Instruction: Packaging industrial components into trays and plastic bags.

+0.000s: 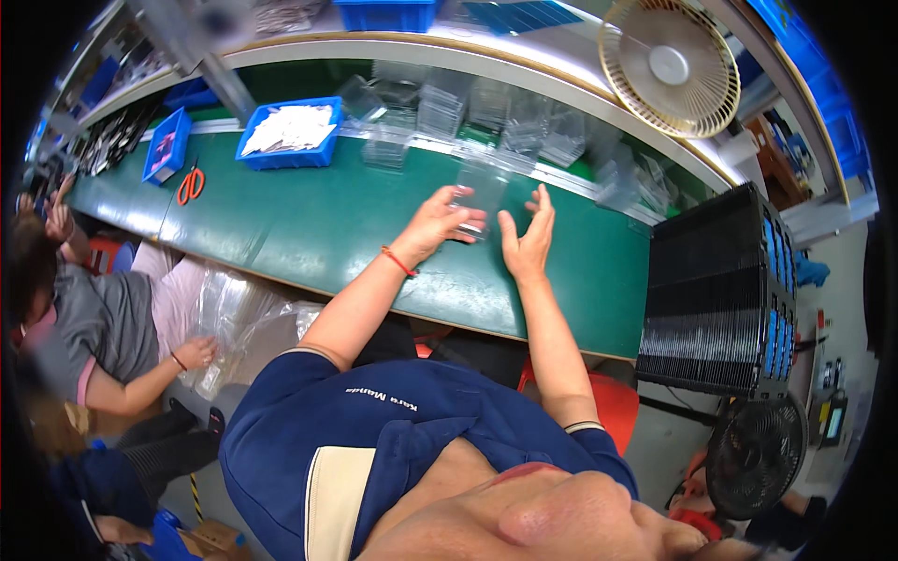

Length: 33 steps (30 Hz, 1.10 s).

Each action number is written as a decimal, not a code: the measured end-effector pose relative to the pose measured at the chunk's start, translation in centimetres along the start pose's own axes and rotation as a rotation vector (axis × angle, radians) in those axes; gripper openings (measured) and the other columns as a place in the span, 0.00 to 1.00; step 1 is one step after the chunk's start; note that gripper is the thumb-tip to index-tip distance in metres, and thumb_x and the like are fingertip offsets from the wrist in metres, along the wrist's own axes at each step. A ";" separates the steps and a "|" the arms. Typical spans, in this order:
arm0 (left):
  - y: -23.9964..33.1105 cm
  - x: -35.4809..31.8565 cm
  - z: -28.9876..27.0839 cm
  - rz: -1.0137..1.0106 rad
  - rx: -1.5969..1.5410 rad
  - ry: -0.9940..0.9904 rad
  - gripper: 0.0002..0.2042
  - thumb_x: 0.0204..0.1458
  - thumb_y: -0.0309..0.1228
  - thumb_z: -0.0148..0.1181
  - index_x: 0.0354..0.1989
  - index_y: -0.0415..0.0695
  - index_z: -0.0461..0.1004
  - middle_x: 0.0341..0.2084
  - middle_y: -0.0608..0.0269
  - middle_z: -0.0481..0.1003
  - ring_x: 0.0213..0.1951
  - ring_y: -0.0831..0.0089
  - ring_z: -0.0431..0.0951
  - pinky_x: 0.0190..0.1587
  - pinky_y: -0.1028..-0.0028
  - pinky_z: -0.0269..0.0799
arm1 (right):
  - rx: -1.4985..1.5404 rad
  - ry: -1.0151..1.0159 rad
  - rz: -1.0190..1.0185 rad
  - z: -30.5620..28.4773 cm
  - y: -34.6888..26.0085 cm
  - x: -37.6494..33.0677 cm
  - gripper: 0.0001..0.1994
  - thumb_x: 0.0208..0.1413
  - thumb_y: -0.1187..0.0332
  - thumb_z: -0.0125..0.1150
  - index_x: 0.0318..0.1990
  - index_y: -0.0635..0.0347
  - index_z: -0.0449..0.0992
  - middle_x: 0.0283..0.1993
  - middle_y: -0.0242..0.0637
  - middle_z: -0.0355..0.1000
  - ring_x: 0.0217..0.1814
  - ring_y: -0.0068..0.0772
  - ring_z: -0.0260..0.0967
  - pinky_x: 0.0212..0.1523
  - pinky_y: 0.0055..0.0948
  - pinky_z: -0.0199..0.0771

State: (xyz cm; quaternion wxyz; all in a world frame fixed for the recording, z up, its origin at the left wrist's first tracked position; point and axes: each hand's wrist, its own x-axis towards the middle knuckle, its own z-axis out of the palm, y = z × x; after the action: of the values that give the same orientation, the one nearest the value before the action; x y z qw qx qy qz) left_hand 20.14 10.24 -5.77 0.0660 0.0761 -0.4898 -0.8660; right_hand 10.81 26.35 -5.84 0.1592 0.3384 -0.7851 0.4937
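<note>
Over the green table my left hand (438,224) grips a clear plastic case (484,190), thumb and fingers on its left and lower edges. My right hand (530,236) is held up just right of the case, fingers spread, with nothing in it. Beyond the hands, stacks of similar clear plastic cases (440,110) stand in a row along the back edge of the table. A few cases (385,145) sit nearer, left of the one I hold.
On the green table (318,215) are a blue bin of white pieces (292,131), a smaller blue bin (166,147) and orange-handled scissors (191,185). A black slotted rack (702,299) stands at the right end. A fan (669,65) is above; a co-worker (112,327) sits at left.
</note>
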 end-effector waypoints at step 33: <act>8.0 -1.2 -17.2 0.866 0.849 1.600 0.48 0.37 0.42 0.66 0.64 0.42 0.42 0.61 0.31 0.34 0.62 0.36 0.40 0.62 0.51 0.40 | -0.805 0.126 0.002 -0.5 2.6 -0.6 0.33 0.51 0.48 0.54 0.59 0.57 0.57 0.63 0.55 0.48 0.65 0.55 0.45 0.58 0.54 0.47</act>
State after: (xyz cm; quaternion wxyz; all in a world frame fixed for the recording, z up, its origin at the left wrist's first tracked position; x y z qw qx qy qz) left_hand 24.98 -8.02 -7.54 0.6526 0.4682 -0.5555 -0.2150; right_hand 9.38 27.79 -7.69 0.3264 0.2172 -0.9047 0.1669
